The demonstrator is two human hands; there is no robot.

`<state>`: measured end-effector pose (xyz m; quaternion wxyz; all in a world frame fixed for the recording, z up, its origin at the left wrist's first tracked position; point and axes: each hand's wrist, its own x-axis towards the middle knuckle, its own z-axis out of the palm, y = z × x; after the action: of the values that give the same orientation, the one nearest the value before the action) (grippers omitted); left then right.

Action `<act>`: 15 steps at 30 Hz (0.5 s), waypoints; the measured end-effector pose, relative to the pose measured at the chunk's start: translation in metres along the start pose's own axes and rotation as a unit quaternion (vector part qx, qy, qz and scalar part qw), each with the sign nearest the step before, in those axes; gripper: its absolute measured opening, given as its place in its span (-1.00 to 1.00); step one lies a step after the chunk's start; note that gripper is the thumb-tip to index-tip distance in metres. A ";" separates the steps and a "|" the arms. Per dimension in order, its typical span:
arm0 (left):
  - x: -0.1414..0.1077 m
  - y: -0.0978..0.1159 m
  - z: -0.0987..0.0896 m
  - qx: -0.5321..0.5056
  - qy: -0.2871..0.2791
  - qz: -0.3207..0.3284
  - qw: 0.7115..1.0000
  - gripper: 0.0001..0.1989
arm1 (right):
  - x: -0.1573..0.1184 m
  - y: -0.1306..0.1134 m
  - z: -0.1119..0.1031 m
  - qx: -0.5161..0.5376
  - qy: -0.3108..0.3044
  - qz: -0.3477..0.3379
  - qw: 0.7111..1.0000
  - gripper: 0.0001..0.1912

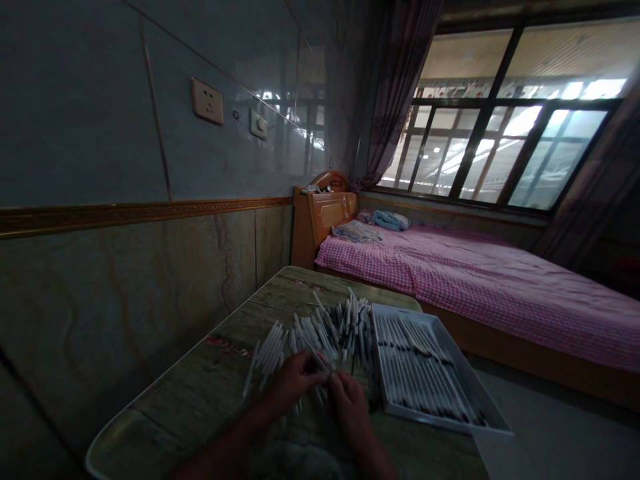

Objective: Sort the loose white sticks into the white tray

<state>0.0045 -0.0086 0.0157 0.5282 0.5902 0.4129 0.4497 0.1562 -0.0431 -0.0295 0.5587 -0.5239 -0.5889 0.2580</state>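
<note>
My left hand (299, 375) is closed, its fingers pinching a slim, pale pen (319, 360) that slants up and to the left. Close beside it, my right hand (349, 395) is also closed, with its fingertips at the lower end of that same pen. Dim light and blur hide the finer detail there. Just beyond both hands, loose whitish pens (270, 348) lie spread on the table, and a denser heap of pens with dark parts (354, 320) lies farther back. To the right, a shallow white tray (493, 415) holds two rows of dark-ended pens.
All this rests on a marbled green table (195, 400) with a pale rim. A tiled wall (210, 260) runs along the left. Behind the table is a bed (450, 273) with a pink checked sheet and wooden headboard (325, 217), below a window (480, 133).
</note>
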 end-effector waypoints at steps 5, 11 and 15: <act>0.038 0.021 0.001 0.188 -0.025 0.080 0.978 -0.78 | 0.010 0.004 -0.007 0.103 0.116 0.098 0.983 -0.56; 0.106 0.021 0.041 0.453 -0.114 0.178 0.866 -0.73 | 0.015 0.012 -0.002 0.147 0.158 0.112 0.970 -0.58; 0.138 0.006 0.062 0.501 -0.148 0.186 0.832 -0.83 | 0.015 0.016 0.000 0.123 0.178 0.098 0.971 -0.56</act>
<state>0.0995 0.1077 0.0328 0.1214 0.8991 0.3808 0.1786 0.1641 -0.0244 -0.0379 0.6866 -0.5436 -0.3899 0.2847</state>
